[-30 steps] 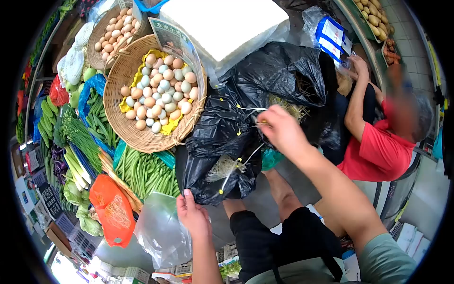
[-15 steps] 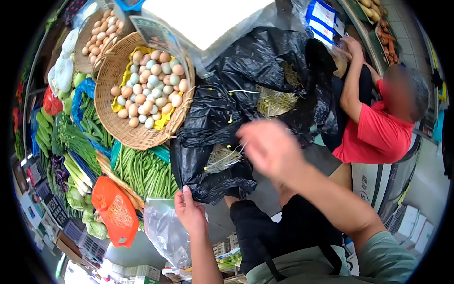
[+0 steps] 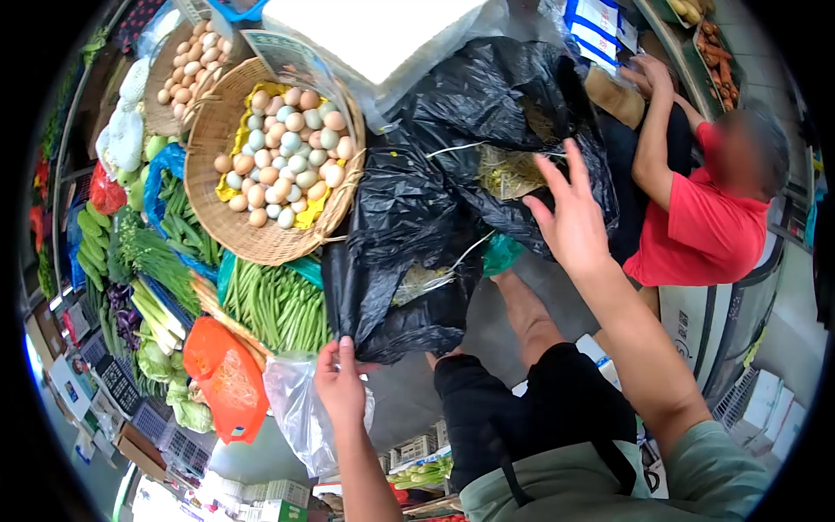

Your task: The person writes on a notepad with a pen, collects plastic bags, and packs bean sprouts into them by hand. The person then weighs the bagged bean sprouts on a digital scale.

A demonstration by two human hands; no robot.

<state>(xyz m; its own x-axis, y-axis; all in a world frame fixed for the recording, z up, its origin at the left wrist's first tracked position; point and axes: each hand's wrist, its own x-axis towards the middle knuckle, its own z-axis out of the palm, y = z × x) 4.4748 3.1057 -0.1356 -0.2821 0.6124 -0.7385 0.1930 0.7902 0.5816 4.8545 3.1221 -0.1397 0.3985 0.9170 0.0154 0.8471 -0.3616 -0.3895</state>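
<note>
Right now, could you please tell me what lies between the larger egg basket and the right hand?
In the head view, black plastic lies between the basket and the right hand, with pale sprouts showing through an opening.

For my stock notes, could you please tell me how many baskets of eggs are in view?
2: a large wicker basket beside the black plastic, and a second basket behind it at the upper left. Others may be hidden.

Sprouts (image 3: 509, 174) lie in bags (image 3: 391, 204) (egg basket (image 3: 252, 241) left).
</note>
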